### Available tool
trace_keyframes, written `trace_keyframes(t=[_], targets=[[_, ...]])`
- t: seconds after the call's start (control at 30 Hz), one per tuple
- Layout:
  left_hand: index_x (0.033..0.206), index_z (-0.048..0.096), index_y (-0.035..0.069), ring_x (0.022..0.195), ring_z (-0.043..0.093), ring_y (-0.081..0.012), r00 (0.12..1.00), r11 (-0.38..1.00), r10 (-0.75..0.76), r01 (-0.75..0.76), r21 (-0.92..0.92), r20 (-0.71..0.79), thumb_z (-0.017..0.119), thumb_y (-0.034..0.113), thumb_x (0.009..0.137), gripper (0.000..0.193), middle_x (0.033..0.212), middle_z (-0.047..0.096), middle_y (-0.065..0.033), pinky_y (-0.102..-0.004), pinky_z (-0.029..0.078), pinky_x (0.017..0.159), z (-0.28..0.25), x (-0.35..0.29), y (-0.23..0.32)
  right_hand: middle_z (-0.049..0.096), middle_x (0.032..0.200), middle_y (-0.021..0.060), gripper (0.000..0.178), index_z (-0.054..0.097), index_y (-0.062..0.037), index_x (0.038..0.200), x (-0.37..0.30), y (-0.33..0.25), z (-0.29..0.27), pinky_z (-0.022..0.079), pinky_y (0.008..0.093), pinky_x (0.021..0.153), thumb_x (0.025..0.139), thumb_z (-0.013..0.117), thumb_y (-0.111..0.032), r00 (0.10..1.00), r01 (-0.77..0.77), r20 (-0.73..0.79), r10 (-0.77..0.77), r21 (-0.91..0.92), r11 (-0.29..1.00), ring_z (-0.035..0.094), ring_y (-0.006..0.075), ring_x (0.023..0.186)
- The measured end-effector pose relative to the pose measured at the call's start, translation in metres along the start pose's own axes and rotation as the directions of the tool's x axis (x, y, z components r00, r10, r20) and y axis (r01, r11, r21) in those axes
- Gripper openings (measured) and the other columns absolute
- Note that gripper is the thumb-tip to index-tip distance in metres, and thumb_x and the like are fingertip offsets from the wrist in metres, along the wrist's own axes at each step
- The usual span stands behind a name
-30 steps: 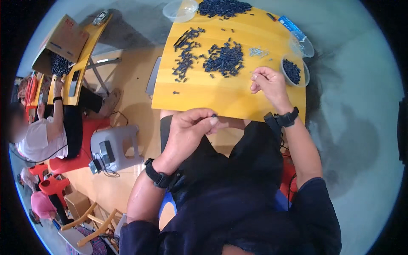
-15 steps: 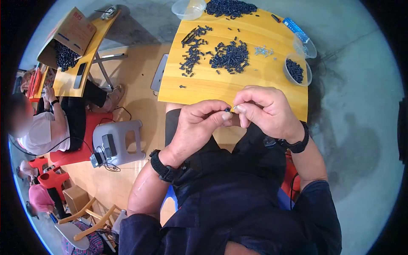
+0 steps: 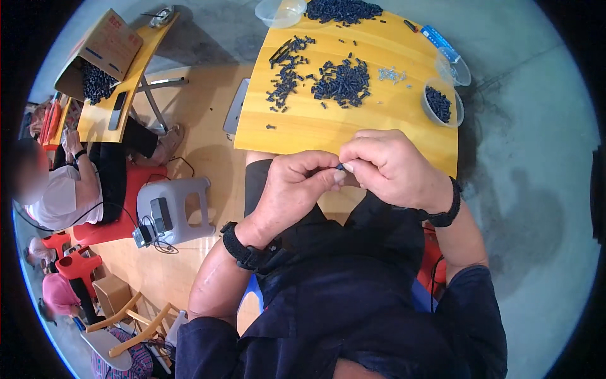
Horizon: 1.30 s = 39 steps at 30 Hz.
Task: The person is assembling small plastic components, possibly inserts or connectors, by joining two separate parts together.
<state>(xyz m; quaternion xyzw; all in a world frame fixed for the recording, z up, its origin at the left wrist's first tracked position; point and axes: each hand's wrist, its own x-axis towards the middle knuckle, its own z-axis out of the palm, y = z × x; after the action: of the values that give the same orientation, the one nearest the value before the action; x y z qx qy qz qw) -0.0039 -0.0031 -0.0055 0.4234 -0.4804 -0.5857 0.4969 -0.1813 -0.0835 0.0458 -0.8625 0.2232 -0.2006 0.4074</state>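
Observation:
In front of the table edge, above my lap, my two hands meet at the fingertips. My left hand (image 3: 297, 183) is closed in a pinch on a small dark plastic piece (image 3: 340, 167), of which only a bit shows. My right hand (image 3: 388, 167) is pinched against the same spot; whatever its fingertips hold is hidden. Beyond them on the yellow table (image 3: 297, 136) lies a pile of small dark plastic pieces (image 3: 342, 82). A looser strip of such pieces (image 3: 285, 85) is to its left, and small silvery metal parts (image 3: 392, 76) lie to its right.
A clear tub of dark pieces (image 3: 437, 106) stands at the table's right edge, near a blue box (image 3: 439, 43). Another clear tub (image 3: 281, 14) and a larger pile (image 3: 343, 11) are at the far end. Left are a grey stool (image 3: 175, 211) and a seated person (image 3: 72, 189).
My right fingertips have moved slightly left, onto the dark piece in my left hand. The small shiny bit seen between them before is now covered.

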Motion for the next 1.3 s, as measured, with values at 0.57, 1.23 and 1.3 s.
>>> trace_keyframes(t=[0.57, 1.23, 1.3], targets=[[0.100, 0.064, -0.005, 0.074, 0.062, -0.0089, 0.998, 0.998, -0.040, 0.038, -0.048, -0.050, 0.056, 0.002, 0.092, 0.013, 0.084, 0.067, -0.0047, -0.0221, 0.052, 0.069, -0.004, 0.003, -0.003, 0.060, 0.073, 0.0129, 0.006, 0.061, -0.0002, 0.088, -0.004, 0.009, 0.022, 0.047, 0.0323, 0.056, 0.083, 0.060, 0.001, 0.978, 0.019, -0.208, -0.018, 0.002, 1.000, 0.061, 0.0255, 0.064], [0.100, 0.064, -0.004, 0.074, 0.062, -0.0089, 0.996, 0.997, -0.071, 0.069, -0.044, -0.049, 0.057, 0.003, 0.092, 0.013, 0.083, 0.066, -0.0046, -0.0222, 0.052, 0.068, -0.007, 0.004, -0.006, 0.058, 0.073, 0.0121, 0.012, 0.061, 0.0006, 0.092, -0.005, 0.014, 0.036, 0.048, 0.0343, 0.054, 0.080, 0.062, 0.003, 0.949, 0.102, -0.288, -0.127, -0.098, 0.990, 0.060, 0.0267, 0.062], [0.100, 0.064, -0.004, 0.073, 0.062, -0.0087, 0.994, 0.995, -0.098, 0.096, -0.040, -0.040, 0.058, 0.003, 0.092, 0.013, 0.083, 0.066, -0.0042, -0.0223, 0.052, 0.067, -0.007, 0.004, -0.006, 0.058, 0.074, 0.0123, 0.013, 0.061, 0.0009, 0.093, -0.009, 0.016, 0.040, 0.048, 0.0343, 0.053, 0.080, 0.062, 0.004, 0.939, 0.121, -0.306, -0.157, -0.133, 0.984, 0.060, 0.0264, 0.061]])
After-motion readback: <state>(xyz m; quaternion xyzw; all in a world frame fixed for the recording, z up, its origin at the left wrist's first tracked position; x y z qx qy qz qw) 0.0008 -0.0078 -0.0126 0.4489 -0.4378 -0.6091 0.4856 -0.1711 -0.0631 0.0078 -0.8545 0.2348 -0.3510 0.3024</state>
